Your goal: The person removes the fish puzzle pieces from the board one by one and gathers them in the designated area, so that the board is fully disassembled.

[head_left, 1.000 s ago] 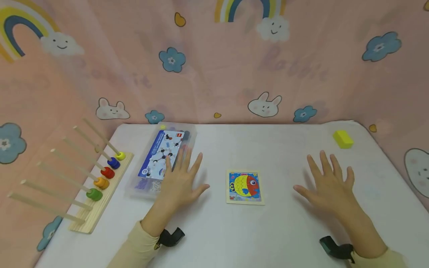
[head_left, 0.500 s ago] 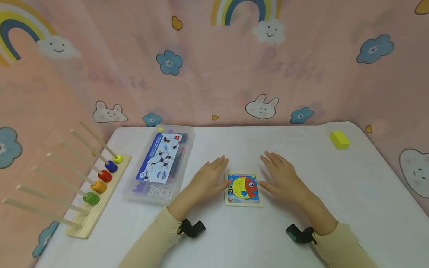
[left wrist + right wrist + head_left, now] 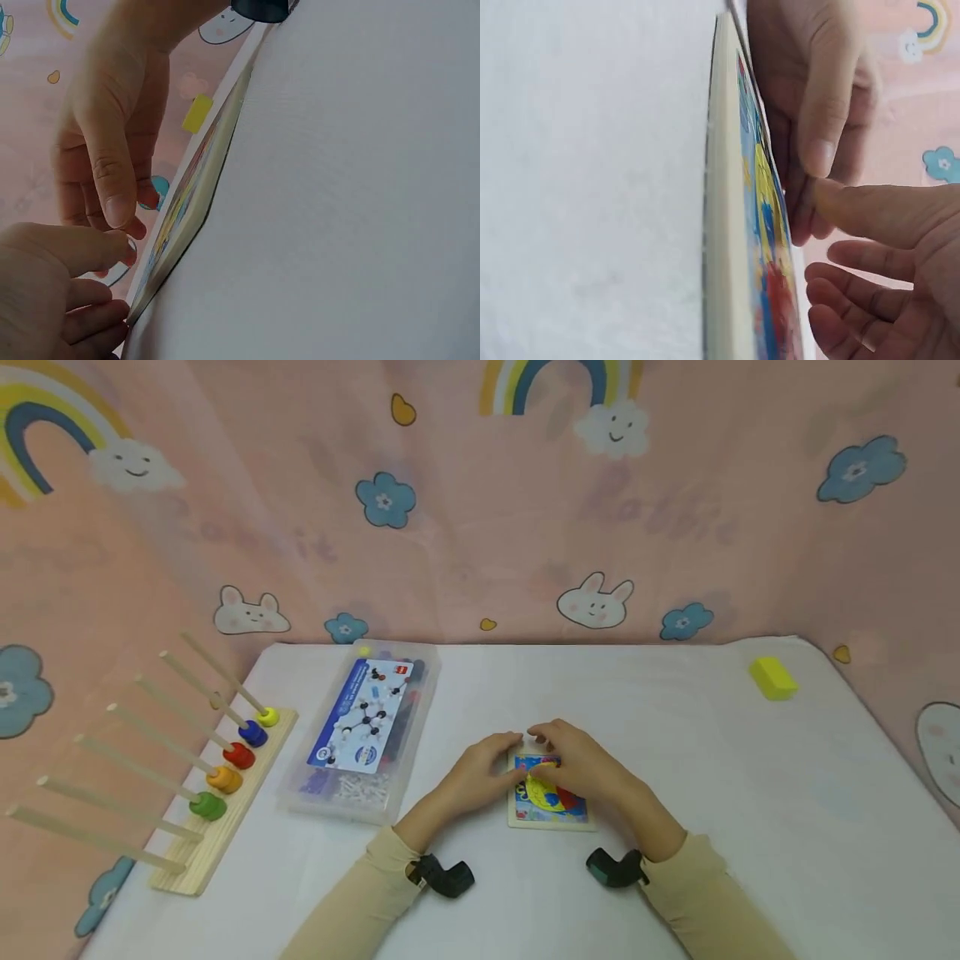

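Note:
A square wooden fish puzzle [image 3: 544, 797] lies flat on the white table between my two hands. My left hand [image 3: 475, 778] is at its left side with fingers loosely bent. Over the upper right part of the puzzle hovers my right hand [image 3: 587, 767], hiding some of the picture. In the left wrist view the puzzle [image 3: 189, 199] appears edge-on, and the left hand's lower fingers [image 3: 97, 321] are close to its near corner; contact is unclear. The right wrist view shows both thumbs nearly meeting above the puzzle [image 3: 761, 225]. Neither hand grips anything.
Left of the hands lies a clear plastic case [image 3: 360, 735] of molecule model parts. Further left stands a wooden peg rack [image 3: 247, 793] with coloured rings and tall pegs. A yellow block [image 3: 773, 678] sits at the far right. A pink patterned cloth [image 3: 480, 527] hangs behind the table.
Both hands have come inward from wide apart, spread above the table, to the puzzle's two sides. Their fingers have gone from straight to loosely bent. The puzzle stays in place.

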Available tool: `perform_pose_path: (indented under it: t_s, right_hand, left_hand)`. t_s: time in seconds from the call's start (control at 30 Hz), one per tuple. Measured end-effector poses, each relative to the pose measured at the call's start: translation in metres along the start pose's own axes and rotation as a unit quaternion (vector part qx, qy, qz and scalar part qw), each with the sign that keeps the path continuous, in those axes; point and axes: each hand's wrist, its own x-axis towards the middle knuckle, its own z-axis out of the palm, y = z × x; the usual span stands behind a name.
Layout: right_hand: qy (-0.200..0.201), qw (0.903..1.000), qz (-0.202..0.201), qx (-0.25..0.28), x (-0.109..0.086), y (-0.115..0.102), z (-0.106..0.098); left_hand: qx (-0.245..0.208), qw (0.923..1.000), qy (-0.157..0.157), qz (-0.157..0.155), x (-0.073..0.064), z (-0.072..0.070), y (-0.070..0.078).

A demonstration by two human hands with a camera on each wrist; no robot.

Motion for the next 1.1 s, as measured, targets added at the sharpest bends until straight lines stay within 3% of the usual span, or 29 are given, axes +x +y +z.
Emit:
perform_pose_path:
  t_s: [0.13, 0.27, 0.67, 1.1]
  right_hand:
    - [0.011, 0.9998, -0.013, 0.014, -0.001, 0.004, 0.009]
    - [0.020, 0.9993, -0.024, 0.021, -0.001, 0.009, 0.014]
    - [0.018, 0.9993, -0.026, 0.019, 0.001, 0.016, 0.018]
    - [0.001, 0.9972, 0.000, 0.075, 0.002, 0.015, 0.022]
  left_hand:
    - [0.050, 0.9987, -0.007, 0.011, -0.003, 0.005, -0.008]
    - [0.081, 0.9965, -0.014, 0.014, -0.005, 0.004, -0.005]
    - [0.094, 0.9951, -0.029, 0.012, -0.005, -0.002, 0.002]
    - [0.099, 0.9945, -0.029, 0.015, -0.004, 0.000, -0.001]
